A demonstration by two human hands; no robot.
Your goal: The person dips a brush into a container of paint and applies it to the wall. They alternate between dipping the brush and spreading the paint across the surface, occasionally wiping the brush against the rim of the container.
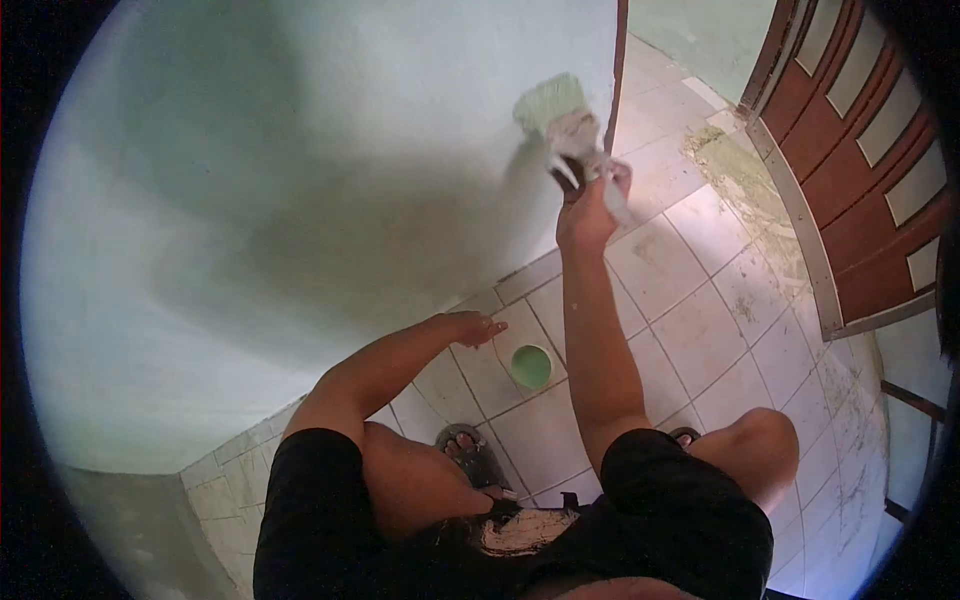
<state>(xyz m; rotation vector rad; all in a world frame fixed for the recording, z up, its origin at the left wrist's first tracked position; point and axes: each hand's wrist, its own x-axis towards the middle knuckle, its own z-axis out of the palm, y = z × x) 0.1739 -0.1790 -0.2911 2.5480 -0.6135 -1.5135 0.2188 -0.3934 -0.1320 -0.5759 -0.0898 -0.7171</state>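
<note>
The brush (552, 104) is at the pale-green wall (400, 90), gripped in my right hand (588, 215), green paint (531, 368) fills much of the cup (549, 374) near my loosely open left hand (474, 328), and I can't tell how much wall is left.

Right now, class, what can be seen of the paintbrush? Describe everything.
The paintbrush looks broad, with pale green bristles spread at the wall and pointing toward the picture's upper left. Behind the bristles, its wide middle looks smeared a dull whitish colour, and a dark part shows near the right hand, which grips it. Blur hides finer detail, so I cannot tell what its handle is made of.
</note>
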